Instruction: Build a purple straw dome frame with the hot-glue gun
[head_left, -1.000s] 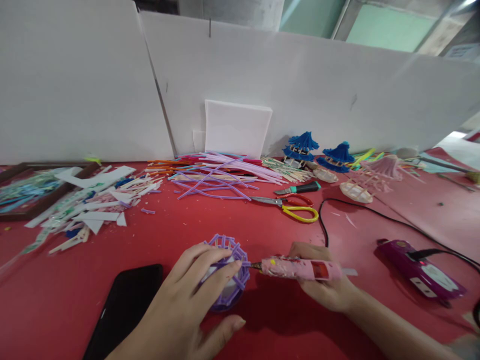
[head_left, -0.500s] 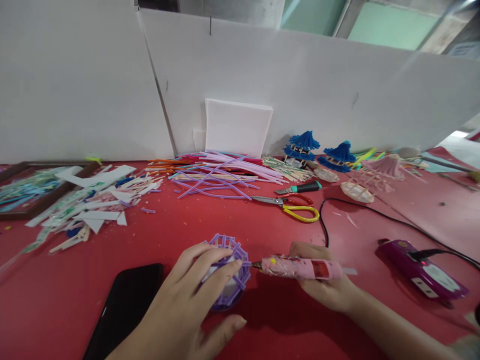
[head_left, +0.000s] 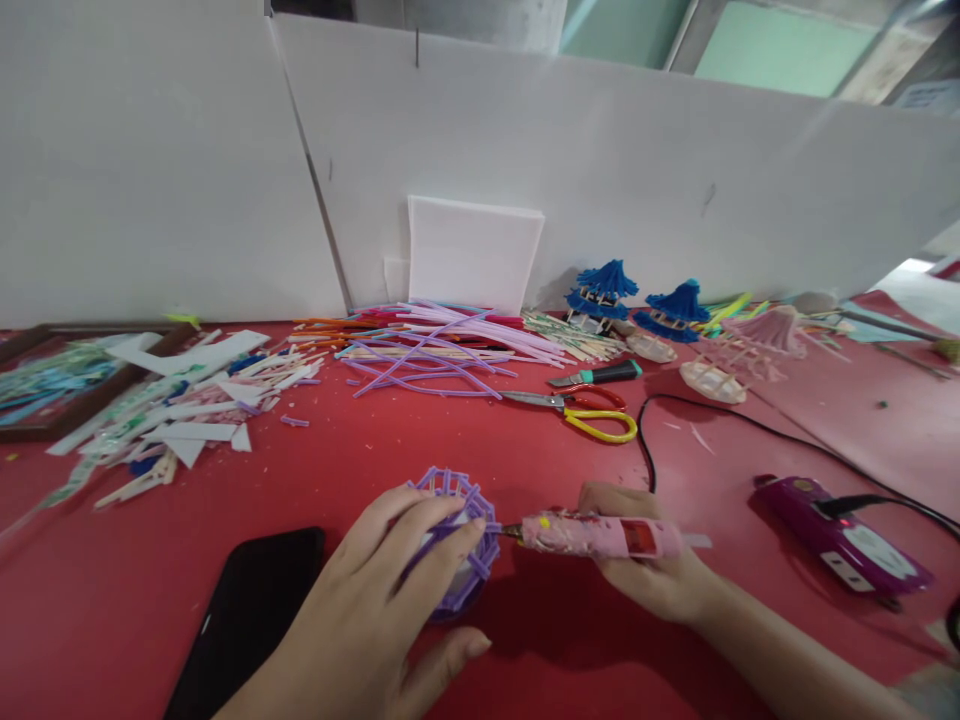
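Note:
A small round purple straw lattice stands on the red table in front of me. My left hand lies over its near side, fingers curled on it, holding it in place. My right hand grips a pink glue gun lying almost level. The gun's metal tip touches the right side of the lattice.
A black phone lies left of my left hand. Yellow-handled scissors and a green-handled knife lie beyond. A purple device with a black cable sits right. Coloured straws, white scraps and blue straw models line the back.

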